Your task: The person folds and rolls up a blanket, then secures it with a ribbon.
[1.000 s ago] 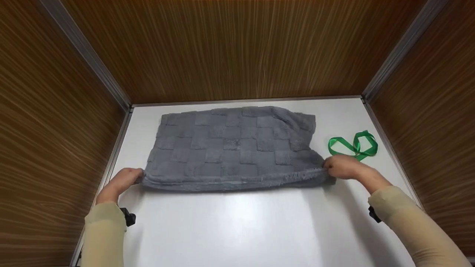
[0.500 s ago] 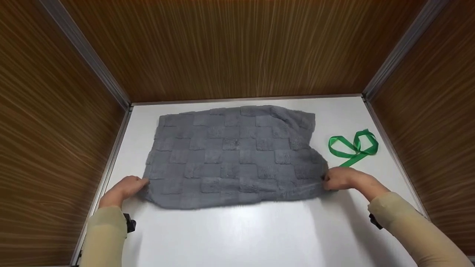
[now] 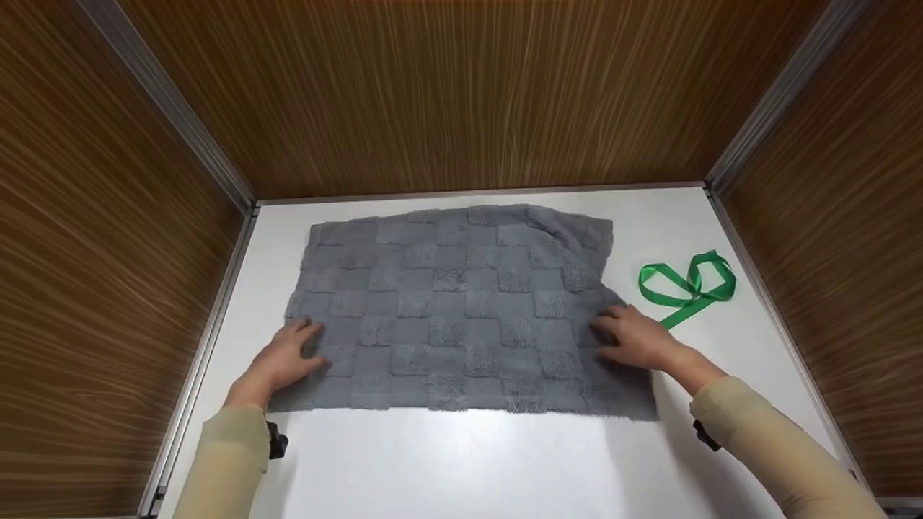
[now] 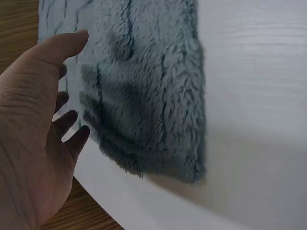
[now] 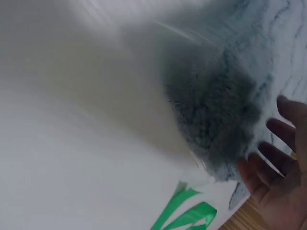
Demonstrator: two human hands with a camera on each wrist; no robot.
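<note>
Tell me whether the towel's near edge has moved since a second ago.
Yes. The grey towel's near edge has come toward the person, away from the back wall; the green ribbon stayed put.

No readable text, label or number shows, though the wrist views are blurred.

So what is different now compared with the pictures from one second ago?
The near edge of the grey towel was drawn toward the person and now lies flat, unfolded. Both hands have let go of that edge: the left hand and the right hand now rest open on top of the towel, further in from its sides. The green ribbon and the towel's far edge stayed in place.
</note>
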